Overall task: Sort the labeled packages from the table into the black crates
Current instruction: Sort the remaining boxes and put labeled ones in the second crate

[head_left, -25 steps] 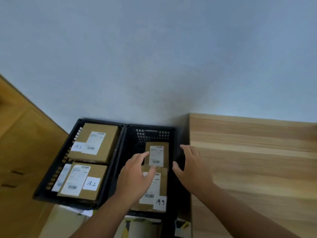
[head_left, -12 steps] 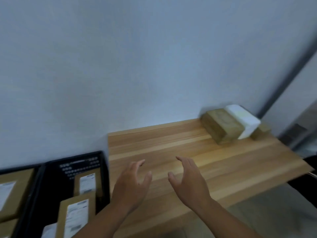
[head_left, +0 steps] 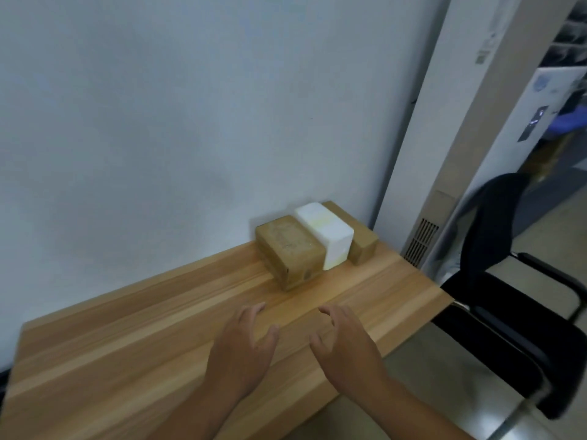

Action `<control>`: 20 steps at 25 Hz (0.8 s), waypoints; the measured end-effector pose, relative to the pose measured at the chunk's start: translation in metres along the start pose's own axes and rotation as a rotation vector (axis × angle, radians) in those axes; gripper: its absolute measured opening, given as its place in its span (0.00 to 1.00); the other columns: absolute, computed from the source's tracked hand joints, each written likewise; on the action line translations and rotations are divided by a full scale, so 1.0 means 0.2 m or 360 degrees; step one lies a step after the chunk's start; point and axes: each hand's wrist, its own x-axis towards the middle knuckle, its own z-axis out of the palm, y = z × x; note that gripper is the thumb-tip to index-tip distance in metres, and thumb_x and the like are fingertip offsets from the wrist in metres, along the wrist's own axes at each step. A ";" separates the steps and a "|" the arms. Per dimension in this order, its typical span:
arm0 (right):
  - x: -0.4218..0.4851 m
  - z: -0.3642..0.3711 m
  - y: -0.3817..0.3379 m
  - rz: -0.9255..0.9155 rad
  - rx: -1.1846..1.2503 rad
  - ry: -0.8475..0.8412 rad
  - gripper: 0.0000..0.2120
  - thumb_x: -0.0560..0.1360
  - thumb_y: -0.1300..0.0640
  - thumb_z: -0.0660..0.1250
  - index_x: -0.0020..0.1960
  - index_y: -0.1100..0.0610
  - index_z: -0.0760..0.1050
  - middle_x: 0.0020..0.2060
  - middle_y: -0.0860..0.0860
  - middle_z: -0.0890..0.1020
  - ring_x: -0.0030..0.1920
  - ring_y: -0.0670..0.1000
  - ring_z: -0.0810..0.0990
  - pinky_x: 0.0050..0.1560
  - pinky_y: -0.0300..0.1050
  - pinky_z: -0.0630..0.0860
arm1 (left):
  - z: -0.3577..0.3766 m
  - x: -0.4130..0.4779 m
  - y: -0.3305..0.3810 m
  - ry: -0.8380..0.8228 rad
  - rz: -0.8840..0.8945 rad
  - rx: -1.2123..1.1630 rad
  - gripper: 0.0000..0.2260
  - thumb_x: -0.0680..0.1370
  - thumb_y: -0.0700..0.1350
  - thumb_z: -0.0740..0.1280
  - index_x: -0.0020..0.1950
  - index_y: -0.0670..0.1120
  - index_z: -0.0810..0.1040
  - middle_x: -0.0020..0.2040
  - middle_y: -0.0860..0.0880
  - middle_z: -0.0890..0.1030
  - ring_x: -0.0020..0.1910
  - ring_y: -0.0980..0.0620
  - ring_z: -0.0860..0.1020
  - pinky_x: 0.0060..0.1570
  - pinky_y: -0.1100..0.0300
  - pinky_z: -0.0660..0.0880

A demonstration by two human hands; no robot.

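Three packages (head_left: 320, 231) lie abreast, long axes perpendicular to wall (head_left: 158, 122).

Three packages, brown (head_left: 290, 249), white (head_left: 324, 231), brown (head_left: 362, 241), touch at the table's (head_left: 127, 344) far corner.

packages (head_left: 313, 241) on table (head_left: 127, 344), chair (head_left: 508, 312) right
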 end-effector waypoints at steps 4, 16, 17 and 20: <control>0.25 -0.08 0.20 0.0020 0.0044 -0.0037 0.23 0.78 0.44 0.64 0.72 0.45 0.67 0.62 0.37 0.71 0.59 0.39 0.71 0.55 0.38 0.71 | 0.17 0.23 0.06 -0.0042 -0.0130 0.0008 0.24 0.80 0.66 0.58 0.74 0.61 0.68 0.70 0.63 0.71 0.68 0.60 0.72 0.64 0.54 0.74; 1.10 0.06 0.45 0.0033 -0.0139 -0.0302 0.22 0.80 0.46 0.64 0.72 0.45 0.66 0.63 0.39 0.71 0.63 0.41 0.71 0.61 0.40 0.72 | 0.57 1.11 -0.06 -0.0003 -0.0414 0.0126 0.25 0.82 0.62 0.57 0.77 0.55 0.67 0.71 0.57 0.71 0.68 0.55 0.72 0.65 0.56 0.71; 1.16 0.09 0.45 0.0031 -0.0132 -0.0338 0.21 0.80 0.46 0.64 0.71 0.46 0.67 0.64 0.40 0.72 0.64 0.42 0.71 0.62 0.40 0.72 | 0.59 1.15 -0.09 0.0012 -0.0453 0.0150 0.24 0.83 0.62 0.56 0.77 0.54 0.67 0.71 0.56 0.71 0.68 0.55 0.72 0.65 0.56 0.71; 1.37 0.20 0.44 -0.0032 -0.0166 -0.0411 0.16 0.80 0.47 0.65 0.67 0.46 0.70 0.61 0.41 0.73 0.62 0.43 0.73 0.61 0.39 0.74 | 0.65 1.26 -0.12 0.0031 -0.0474 0.0358 0.24 0.84 0.62 0.53 0.77 0.54 0.66 0.72 0.55 0.71 0.69 0.53 0.71 0.68 0.55 0.70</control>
